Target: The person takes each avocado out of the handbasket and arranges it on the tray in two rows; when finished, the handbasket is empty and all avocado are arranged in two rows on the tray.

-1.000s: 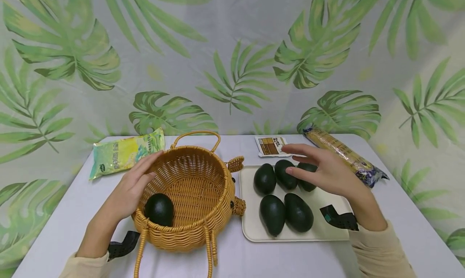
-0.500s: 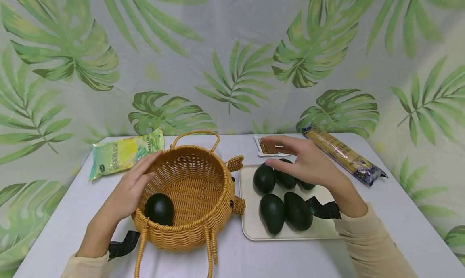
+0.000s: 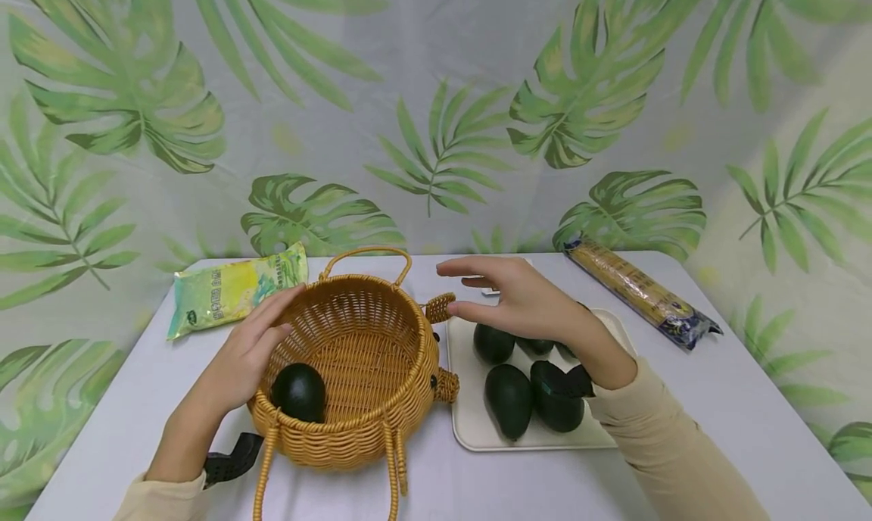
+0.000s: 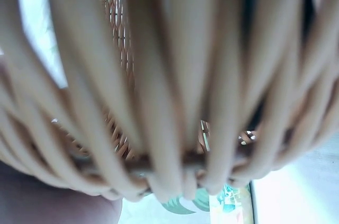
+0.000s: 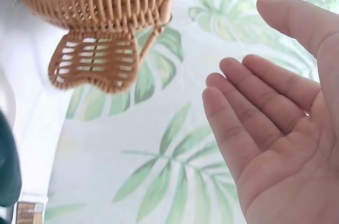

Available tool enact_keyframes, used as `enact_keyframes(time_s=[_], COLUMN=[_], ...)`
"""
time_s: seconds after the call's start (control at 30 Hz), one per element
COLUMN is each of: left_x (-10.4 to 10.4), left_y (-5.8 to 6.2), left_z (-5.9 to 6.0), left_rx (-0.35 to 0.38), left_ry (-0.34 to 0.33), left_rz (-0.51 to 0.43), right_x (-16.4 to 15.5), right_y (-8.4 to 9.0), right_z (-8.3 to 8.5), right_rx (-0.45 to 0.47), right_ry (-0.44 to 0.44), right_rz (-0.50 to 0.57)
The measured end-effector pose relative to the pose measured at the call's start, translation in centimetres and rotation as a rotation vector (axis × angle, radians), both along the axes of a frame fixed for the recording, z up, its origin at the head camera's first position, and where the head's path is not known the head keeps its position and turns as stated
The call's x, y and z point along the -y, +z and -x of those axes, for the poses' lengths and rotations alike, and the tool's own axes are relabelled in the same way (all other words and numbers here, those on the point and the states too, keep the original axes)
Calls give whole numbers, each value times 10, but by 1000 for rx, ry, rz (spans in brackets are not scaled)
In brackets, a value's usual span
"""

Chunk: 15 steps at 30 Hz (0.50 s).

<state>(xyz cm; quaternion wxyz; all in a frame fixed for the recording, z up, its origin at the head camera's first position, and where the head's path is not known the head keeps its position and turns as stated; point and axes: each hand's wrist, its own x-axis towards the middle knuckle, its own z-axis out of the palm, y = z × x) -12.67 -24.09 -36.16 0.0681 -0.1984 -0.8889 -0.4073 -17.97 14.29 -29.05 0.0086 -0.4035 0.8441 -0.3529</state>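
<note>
A round wicker basket (image 3: pixel 368 445) with looped handles stands left of centre. One dark green avocado (image 3: pixel 298 393) lies inside it, at the near left. My left hand (image 3: pixel 238 358) holds the basket's left rim, thumb over the edge; the left wrist view is mostly filled by blurred weave. Reaching leftward, my right hand (image 3: pixel 514 297) is in the air over the far left part of a cream tray (image 3: pixel 470 438), close to the basket's wicker ear (image 5: pixel 95 62). Its fingers (image 5: pixel 225 118) are spread with nothing between them. Several avocados (image 3: pixel 509 402) lie on the tray, some partly hidden by the right arm.
A yellow-green packet (image 3: pixel 235 290) lies behind the basket on the left. At the back right lies a long golden packet (image 3: pixel 633 290). A small white-and-brown packet (image 5: pixel 30 211) is mostly covered by the right hand in the head view. A leaf-print cloth (image 3: pixel 436 127) hangs behind the table.
My right hand has moved left from above the tray's far avocados toward the basket, staying empty. The left hand, the basket and the avocado in it have stayed put.
</note>
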Motion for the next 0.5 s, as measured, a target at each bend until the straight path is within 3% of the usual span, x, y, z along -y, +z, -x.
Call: enact_keyframes(time_s=[0.27,0.5], left_x=[-1,-1], left_y=[1,0], left_z=[0,1], left_rx=[4,5], left_ry=[-3,-8], left_rz=[-7,-3], right_x=[24,40], right_y=[8,13], right_z=[5,8], right_rx=[-2,83], right_ry=[65,87], right_rz=[-26,-69])
